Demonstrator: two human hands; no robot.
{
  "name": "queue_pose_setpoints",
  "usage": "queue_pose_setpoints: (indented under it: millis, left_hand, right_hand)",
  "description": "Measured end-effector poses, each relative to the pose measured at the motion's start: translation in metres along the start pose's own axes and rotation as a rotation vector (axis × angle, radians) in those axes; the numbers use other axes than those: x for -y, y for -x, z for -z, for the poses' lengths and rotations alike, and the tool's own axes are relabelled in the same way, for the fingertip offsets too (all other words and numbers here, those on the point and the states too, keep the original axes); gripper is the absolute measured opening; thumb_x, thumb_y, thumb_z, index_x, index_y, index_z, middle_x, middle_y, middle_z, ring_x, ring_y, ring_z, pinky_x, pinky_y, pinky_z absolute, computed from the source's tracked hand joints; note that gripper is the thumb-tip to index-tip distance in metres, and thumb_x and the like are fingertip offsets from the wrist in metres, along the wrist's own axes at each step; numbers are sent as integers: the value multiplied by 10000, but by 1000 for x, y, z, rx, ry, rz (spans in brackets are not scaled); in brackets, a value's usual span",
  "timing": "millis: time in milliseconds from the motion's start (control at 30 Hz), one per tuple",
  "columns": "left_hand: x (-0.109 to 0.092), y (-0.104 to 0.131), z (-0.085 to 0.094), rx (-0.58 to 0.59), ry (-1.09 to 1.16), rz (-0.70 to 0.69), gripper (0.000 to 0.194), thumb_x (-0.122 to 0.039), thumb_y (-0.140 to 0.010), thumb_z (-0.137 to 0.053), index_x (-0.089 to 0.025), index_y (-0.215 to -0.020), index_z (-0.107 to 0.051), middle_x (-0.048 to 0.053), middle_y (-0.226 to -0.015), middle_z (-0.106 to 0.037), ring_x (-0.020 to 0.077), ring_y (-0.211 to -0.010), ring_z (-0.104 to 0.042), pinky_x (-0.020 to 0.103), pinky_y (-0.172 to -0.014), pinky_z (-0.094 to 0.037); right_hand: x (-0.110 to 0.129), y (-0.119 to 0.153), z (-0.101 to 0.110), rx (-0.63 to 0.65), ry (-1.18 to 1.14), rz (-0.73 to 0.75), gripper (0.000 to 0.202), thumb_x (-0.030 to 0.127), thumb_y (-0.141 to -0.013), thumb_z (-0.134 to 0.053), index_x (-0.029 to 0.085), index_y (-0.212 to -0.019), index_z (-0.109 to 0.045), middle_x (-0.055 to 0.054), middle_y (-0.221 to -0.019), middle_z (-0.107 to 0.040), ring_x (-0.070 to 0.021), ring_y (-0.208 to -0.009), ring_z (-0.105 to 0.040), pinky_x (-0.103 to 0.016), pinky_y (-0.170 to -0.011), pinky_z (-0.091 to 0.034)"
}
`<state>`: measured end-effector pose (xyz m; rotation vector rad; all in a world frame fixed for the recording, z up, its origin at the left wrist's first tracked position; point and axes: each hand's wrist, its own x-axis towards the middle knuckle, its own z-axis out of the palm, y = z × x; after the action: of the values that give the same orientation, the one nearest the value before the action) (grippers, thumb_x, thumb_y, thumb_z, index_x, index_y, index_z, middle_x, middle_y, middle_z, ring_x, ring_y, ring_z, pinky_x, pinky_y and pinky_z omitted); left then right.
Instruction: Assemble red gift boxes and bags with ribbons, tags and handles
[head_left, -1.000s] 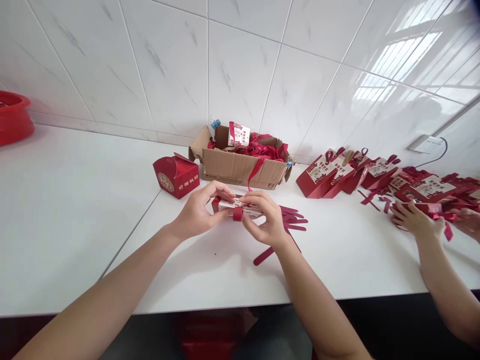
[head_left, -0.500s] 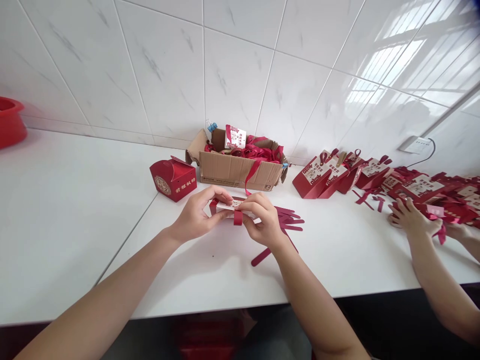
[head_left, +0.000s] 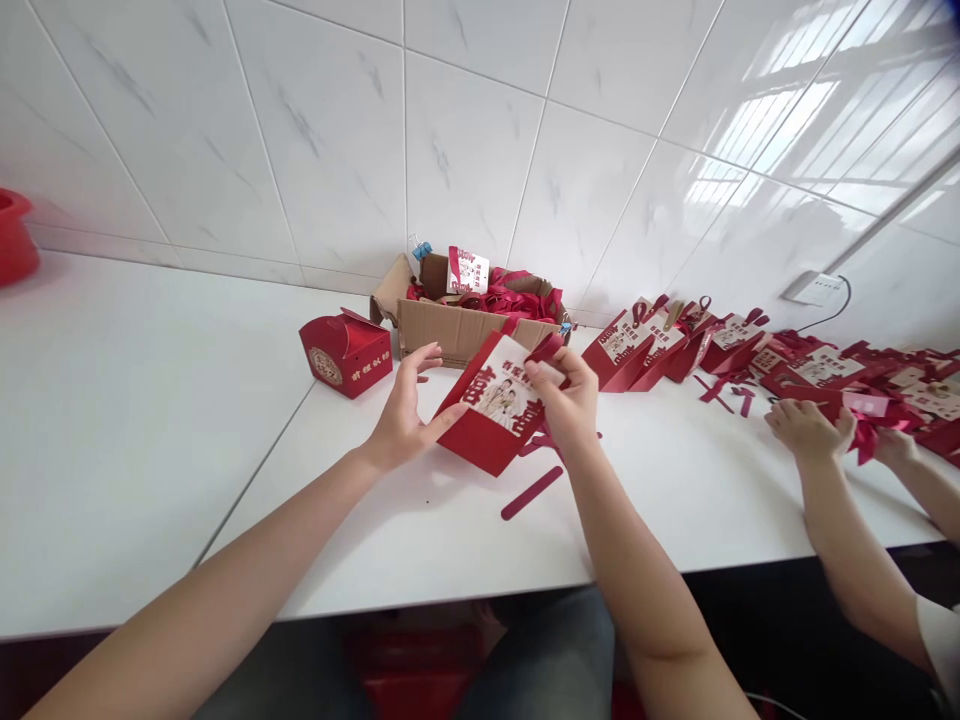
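Box point(head_left: 480, 437): tilted over tabletop point(head_left: 360, 560), near carton point(head_left: 442, 332)
Right fingers point(head_left: 579, 370): pinching box top beside red loop point(head_left: 545, 348)
Left fingers point(head_left: 415, 363): spread, thumb at box edge
Loop step: probably checking fit, next calling for steady grip

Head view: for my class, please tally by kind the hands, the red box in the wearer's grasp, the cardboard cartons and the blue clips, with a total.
Wearer's hands: 2
Co-worker's hands: 2
Red box in the wearer's grasp: 1
Cardboard carton: 1
Blue clips: 2
Total: 8
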<state>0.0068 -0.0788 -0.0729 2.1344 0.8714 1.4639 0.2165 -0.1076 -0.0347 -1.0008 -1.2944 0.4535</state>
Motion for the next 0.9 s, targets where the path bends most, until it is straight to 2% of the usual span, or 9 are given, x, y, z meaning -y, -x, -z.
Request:
queue_pose_setpoints:
  millis: [100, 200, 367, 500, 600, 700, 767, 833, 900]
  left_hand:
    - [18, 5, -8, 26, -14, 49, 684, -428, -815, -634, -247, -1370, -278, 162, -1375, -424, 311, -1197, -526, 515, -967, -435]
    - [33, 10, -17, 37, -18, 75, 669, -437, -822, -613, -237, -1358, -265, 166, -1355, -408, 305, -1181, -525, 523, -967, -425]
    - [42, 13, -25, 84, -10, 155, 641, -438, -843, -588, -235, -1353, -258, 165, -1371, -366, 300, -1195, -503, 463, -883, -480]
    - [42, 13, -26, 124, -6, 166, 637, -418, -854, -586, -235, -1356, -240, 167, -1390, -341, 289, -1203, -495, 466, -889, -482]
    - [42, 13, -26, 143, -17, 163, 632, -418, -862, -580, -234, -1357, -232, 175, -1398, -336, 287, -1193, -498, 475, -871, -496]
    - [42, 13, -26, 146, -22, 165, 644, -410, -855, -585, -237, -1364, -231, 178, -1397, -337, 295, -1185, -502, 435, -790, -533]
    - [42, 14, -25, 144, -21, 172, 648, -400, -849, -590, -234, -1365, -235, 176, -1396, -339, 295, -1185, -505, 416, -777, -540]
    - [41, 14, -25, 146, -13, 181, 642, -399, -850, -589, -235, -1363, -238, 172, -1396, -342, 291, -1188, -504, 418, -796, -538]
    - [41, 14, -25, 152, -5, 189, 639, -410, -855, -585, -235, -1360, -234, 171, -1396, -341, 286, -1188, -501, 429, -815, -531]
  right_hand:
    - [0, -16, 17, -80, -87, -129, 259, 401, -713, -726, 194, -825, -618, 3, -755, -645, -159, -674, -609, -298, -614, -520]
    - [0, -32, 39, -210, -48, -96, 262, 377, -665, -752, 180, -787, -630, 6, -718, -637, -145, -634, -592, -284, -579, -507]
    - [-12, -63, 85, -493, 159, 3, 253, 339, -621, -740, 161, -773, -643, -16, -739, -635, -164, -675, -604, -335, -668, -523]
    - [-34, -84, 112, -600, 391, -21, 291, 352, -687, -669, 145, -890, -649, -76, -876, -663, -217, -834, -636, -385, -776, -530]
    - [-54, -92, 116, -595, 515, -126, 281, 345, -715, -635, 136, -903, -649, -103, -957, -669, -246, -935, -632, -412, -868, -502]
    - [-72, -87, 108, -553, 545, -166, 290, 328, -687, -669, 147, -910, -639, -110, -1010, -668, -271, -1012, -610, -433, -943, -460]
    - [-82, -77, 101, -535, 548, -167, 414, 356, -690, -679, 159, -1045, -597, -120, -1126, -637, -272, -1095, -576, -422, -981, -440]
    - [-91, -63, 96, -522, 541, -159, 585, 411, -722, -655, 163, -1223, -485, -137, -1272, -560, -254, -1182, -532, -385, -1016, -426]
    - [-100, -48, 95, -486, 531, -168, 691, 450, -747, -620, 152, -1321, -376, -151, -1347, -500, -235, -1220, -511, -349, -1021, -432]
